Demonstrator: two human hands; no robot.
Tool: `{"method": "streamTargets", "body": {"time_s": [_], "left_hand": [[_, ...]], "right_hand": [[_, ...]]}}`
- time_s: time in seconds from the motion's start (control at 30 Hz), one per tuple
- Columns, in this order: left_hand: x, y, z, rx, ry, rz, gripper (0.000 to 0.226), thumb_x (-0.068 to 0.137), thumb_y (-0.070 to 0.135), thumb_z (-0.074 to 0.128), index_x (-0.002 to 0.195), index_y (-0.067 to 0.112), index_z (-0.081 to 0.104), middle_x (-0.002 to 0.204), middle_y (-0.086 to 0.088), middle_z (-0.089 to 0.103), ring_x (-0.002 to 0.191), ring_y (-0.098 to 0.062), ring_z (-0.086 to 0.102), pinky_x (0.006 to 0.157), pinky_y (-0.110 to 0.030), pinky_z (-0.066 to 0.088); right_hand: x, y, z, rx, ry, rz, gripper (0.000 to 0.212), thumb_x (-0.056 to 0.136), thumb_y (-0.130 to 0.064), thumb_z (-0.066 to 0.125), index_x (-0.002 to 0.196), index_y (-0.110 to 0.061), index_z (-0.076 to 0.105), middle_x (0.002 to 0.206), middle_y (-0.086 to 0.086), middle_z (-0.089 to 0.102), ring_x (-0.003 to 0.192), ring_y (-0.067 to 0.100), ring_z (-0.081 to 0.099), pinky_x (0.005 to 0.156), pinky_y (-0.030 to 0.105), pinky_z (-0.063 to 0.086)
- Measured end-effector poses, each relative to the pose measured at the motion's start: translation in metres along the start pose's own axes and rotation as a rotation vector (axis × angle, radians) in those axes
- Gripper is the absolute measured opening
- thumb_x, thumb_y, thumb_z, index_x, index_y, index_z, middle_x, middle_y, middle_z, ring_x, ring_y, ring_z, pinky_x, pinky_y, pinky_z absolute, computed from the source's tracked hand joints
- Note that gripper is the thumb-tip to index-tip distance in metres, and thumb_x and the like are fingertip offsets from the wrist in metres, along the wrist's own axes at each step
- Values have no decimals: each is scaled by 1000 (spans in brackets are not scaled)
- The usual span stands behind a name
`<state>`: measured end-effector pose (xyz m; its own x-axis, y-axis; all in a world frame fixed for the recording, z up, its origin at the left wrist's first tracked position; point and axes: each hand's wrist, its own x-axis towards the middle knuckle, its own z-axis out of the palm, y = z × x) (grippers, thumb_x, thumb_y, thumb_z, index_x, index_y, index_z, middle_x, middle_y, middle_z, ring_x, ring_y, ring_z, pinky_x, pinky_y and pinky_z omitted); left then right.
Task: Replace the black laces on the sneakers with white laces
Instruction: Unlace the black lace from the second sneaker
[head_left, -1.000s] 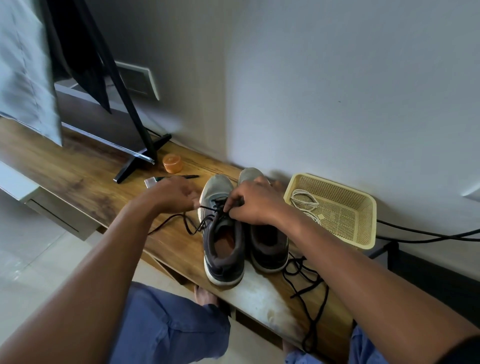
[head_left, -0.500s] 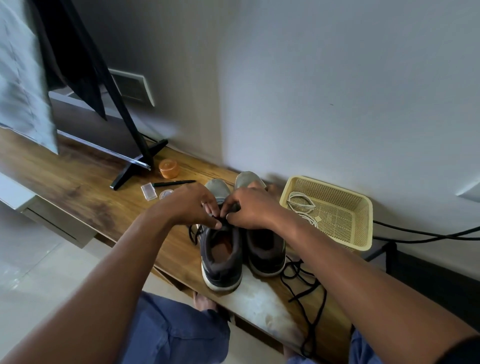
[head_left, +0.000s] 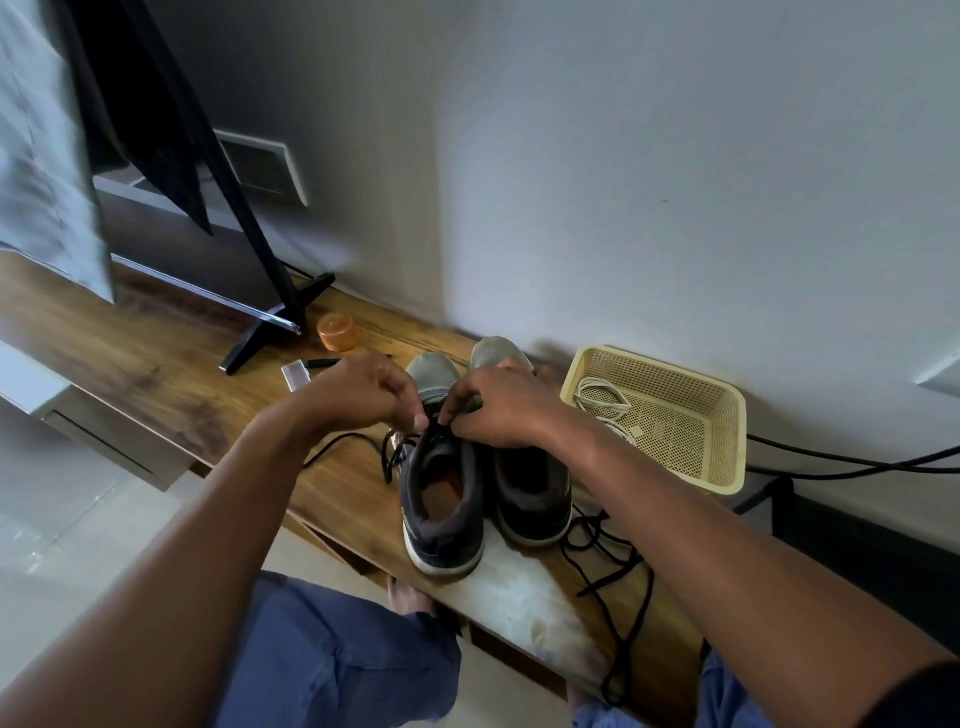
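Wooden shelf, unbranded sneakers

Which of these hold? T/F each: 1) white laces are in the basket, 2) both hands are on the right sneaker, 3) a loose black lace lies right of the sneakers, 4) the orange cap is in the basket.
1) White laces lie in the basket: true.
2) Both hands on the right sneaker: false. The left hand and right hand pinch the lace at the left sneaker.
3) A loose black lace lies right of the sneakers: true.
4) Orange cap in the basket: false; it sits on the wooden table.
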<state>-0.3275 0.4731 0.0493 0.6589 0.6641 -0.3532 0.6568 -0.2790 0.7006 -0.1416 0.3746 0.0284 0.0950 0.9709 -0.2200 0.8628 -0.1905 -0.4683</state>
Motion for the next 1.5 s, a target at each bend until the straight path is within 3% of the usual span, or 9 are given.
{"method": "streamTargets", "body": {"time_s": [0.17,0.33,0.53,0.67,0.77,0.93,1.13,1.33,1.5], "left_hand": [[-3,-16,-12,-107,151,-226,19,83,6,78,68,17,76,87,-1,80,96,-20,73,93,-48,55],[-5,-42,-29,248,518,-493,20,69,34,78,69,14,75,69,-4,73,76,-26,67,70,-37,52],[5,-41,-15,523,194,-289,37,85,44,79,111,19,72,118,-7,67,111,-27,61,95,-45,53],[3,-22,-3,94,123,-74,25,82,36,88,93,21,71,91,-4,75,86,-23,72,73,-35,59],[9,-9,10,76,-68,-97,21,83,28,88,90,16,73,78,-7,78,71,-18,78,58,-25,59],[18,-6,15,36,-60,-176,20,80,18,91,85,11,73,68,-5,76,62,-14,75,57,-24,59],[18,-14,12,-4,-68,-231,15,86,22,86,84,12,76,66,-4,73,61,-14,71,56,-24,56],[17,-14,14,-31,-55,-254,14,87,16,84,79,11,74,63,-4,70,57,-13,68,57,-26,57],[18,-15,11,-64,-32,-264,12,89,13,82,85,5,76,64,-7,71,57,-15,69,56,-26,58]], "right_hand": [[1,0,4,9,-6,-3,22,81,-43,61,98,-47,75,104,-23,67,133,20,37,114,64,13],[-1,7,2,-14,9,16,19,80,-34,65,93,-41,75,100,-22,68,134,20,40,115,66,16],[-3,0,1,-11,-18,-35,22,80,-40,64,99,-44,74,100,-25,68,131,18,41,114,63,15],[-3,-10,9,-182,109,-142,22,77,-44,67,98,-46,72,107,-17,65,124,21,46,102,56,27],[-2,-10,16,-272,180,-211,21,78,-47,68,98,-47,72,108,-13,63,116,21,45,90,47,26],[-1,-10,26,-305,236,-229,17,80,-45,68,96,-43,76,107,-14,62,115,21,45,90,45,26],[2,-6,22,-28,296,-22,9,71,-37,72,77,-36,78,106,-13,62,117,22,44,99,49,37],[3,9,14,80,394,258,14,66,-38,62,72,-39,74,76,-17,60,94,26,54,73,36,46],[1,0,13,48,326,-102,29,66,-44,59,90,-37,73,111,-13,61,112,21,47,96,39,39]]}}
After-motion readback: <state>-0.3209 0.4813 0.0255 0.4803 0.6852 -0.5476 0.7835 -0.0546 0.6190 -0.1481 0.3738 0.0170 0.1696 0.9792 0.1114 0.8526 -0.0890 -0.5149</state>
